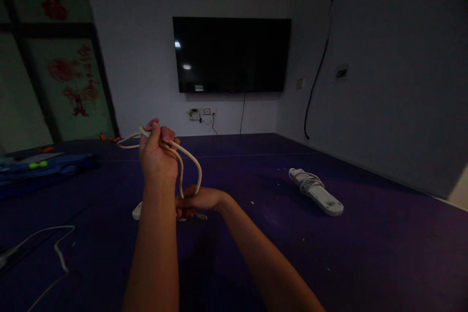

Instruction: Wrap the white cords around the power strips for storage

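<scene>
My left hand is raised, its fingers closed round a looped white power cord. One loop sticks out to the left of the hand, and others hang down on its right. Lower and to the right, my right hand is closed on the same cord where the hanging loop comes down. Behind my left forearm, a small end of a white power strip shows on the purple surface; most of it is hidden. Whether the cord joins this strip cannot be seen.
Another white power strip, wrapped in its cord, lies to the right on the purple surface. A thin white cable runs along the lower left. Blue cloth lies at the left. A television hangs on the far wall.
</scene>
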A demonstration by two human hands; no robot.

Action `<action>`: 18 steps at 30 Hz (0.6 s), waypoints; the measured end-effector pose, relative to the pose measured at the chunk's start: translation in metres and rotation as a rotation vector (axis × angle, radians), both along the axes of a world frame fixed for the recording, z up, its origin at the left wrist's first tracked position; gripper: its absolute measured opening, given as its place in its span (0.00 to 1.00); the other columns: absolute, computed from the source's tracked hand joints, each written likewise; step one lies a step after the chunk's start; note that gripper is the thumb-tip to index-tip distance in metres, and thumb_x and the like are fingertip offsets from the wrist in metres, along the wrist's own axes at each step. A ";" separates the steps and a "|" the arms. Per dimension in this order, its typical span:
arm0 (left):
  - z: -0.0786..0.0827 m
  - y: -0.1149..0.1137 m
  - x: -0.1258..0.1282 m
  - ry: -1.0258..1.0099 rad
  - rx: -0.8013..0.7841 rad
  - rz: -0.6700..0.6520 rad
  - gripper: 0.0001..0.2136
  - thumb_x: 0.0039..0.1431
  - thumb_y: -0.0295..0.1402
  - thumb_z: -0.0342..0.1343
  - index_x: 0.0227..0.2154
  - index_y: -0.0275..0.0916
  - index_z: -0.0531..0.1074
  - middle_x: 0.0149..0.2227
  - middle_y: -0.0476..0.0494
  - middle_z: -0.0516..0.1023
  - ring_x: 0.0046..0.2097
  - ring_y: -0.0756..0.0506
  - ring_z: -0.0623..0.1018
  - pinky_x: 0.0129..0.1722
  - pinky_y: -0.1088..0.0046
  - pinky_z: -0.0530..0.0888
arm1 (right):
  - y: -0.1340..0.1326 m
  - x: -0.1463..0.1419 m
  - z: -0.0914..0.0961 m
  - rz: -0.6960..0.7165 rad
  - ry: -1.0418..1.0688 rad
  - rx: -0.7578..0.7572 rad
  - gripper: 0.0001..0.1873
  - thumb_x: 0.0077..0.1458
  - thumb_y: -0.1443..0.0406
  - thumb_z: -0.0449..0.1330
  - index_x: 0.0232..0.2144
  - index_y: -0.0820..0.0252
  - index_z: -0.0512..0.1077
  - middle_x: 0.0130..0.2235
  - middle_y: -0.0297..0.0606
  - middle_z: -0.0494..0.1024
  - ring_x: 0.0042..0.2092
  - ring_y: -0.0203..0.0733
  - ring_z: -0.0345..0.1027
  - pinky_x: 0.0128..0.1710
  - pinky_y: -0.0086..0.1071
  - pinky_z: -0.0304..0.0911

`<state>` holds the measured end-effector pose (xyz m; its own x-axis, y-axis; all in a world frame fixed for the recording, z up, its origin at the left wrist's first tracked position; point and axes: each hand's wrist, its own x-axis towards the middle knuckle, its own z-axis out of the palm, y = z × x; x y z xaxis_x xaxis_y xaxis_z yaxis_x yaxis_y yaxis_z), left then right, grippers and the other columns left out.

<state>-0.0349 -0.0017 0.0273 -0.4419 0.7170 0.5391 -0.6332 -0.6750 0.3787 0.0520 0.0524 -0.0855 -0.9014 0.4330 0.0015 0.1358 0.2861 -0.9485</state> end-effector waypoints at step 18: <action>0.003 -0.061 -0.080 0.034 0.084 0.208 0.20 0.68 0.35 0.32 0.21 0.38 0.58 0.11 0.59 0.52 0.12 0.57 0.49 0.11 0.83 0.45 | 0.048 0.054 -0.019 -0.781 0.301 0.332 0.21 0.36 0.51 0.62 0.13 0.61 0.62 0.14 0.23 0.53 0.18 0.26 0.42 0.18 0.25 0.38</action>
<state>-0.1153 -0.0631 0.0298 -0.5561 0.5644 0.6101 -0.4651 -0.8197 0.3344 0.1063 0.1001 -0.1042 -0.2919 0.8571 0.4244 0.1656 0.4823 -0.8602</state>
